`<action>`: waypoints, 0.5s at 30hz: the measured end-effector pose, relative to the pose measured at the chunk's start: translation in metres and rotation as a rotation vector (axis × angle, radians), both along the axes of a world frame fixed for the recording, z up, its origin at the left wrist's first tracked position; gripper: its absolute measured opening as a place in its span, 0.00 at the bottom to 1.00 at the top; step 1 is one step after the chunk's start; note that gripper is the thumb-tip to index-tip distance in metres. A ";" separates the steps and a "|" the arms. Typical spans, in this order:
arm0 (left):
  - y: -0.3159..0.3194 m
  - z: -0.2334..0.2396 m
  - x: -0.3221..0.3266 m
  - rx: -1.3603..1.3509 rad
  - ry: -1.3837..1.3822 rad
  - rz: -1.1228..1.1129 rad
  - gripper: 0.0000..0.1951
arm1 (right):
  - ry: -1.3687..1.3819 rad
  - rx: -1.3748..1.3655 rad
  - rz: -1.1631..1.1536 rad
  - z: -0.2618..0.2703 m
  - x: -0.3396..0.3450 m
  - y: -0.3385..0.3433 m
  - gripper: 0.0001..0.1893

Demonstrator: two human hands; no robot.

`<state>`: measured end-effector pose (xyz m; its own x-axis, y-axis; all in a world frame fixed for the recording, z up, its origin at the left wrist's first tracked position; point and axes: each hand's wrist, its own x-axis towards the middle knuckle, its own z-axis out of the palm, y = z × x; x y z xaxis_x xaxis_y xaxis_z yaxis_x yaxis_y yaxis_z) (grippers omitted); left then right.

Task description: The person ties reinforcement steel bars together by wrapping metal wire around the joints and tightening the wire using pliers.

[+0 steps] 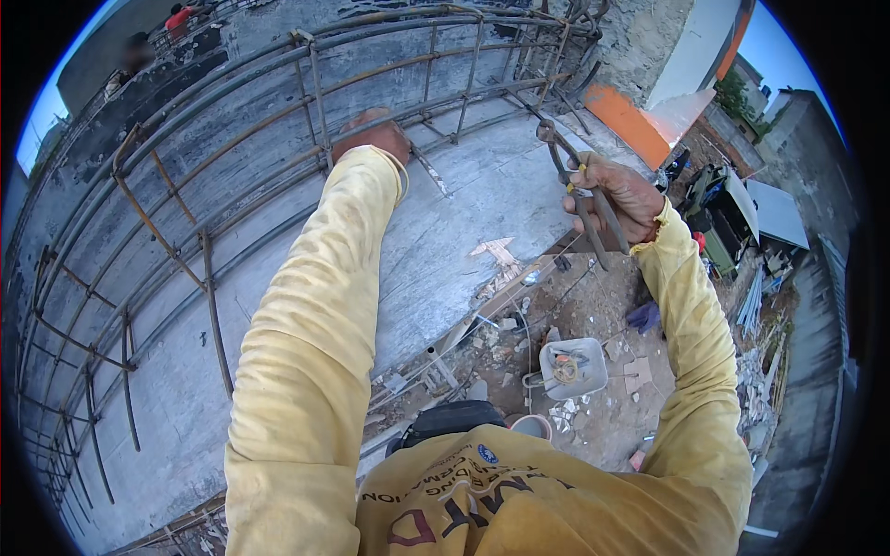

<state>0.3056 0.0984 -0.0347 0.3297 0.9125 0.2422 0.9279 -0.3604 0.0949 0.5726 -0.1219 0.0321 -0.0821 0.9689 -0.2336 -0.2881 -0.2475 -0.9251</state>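
A long cage of steel reinforcing bars (278, 118) runs along the grey board surface (431, 264), curved by the lens. My left hand (372, 133) reaches in at the cage's lower bars, and a bar crosses in front of it; its fingers are mostly hidden, so its grip cannot be made out. A short whitish bar end (431, 170) sticks out beside it. In my right hand (615, 194) is a pair of end-cutting pincers (567, 170), with the jaws pointing up towards the cage's right end and the handles running down through my fingers.
Below the board's edge lies rubble-strewn ground with a wheelbarrow-like tray (601, 368) and a bucket (532, 425). A rough concrete column (629, 42) with an orange-painted part (626, 121) stands upper right. Bar ends project over the board at left. Two other people are at the far upper left.
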 end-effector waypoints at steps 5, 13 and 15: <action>-0.042 0.037 -0.001 -0.125 -0.265 0.065 0.19 | -0.726 0.012 0.171 0.030 0.021 0.021 0.10; -0.020 0.015 -0.003 -0.043 -0.198 0.000 0.19 | -1.663 0.813 0.480 0.018 0.031 0.113 0.23; -0.009 0.003 -0.012 0.005 -0.111 -0.023 0.20 | -1.838 0.946 0.421 0.013 0.015 0.125 0.25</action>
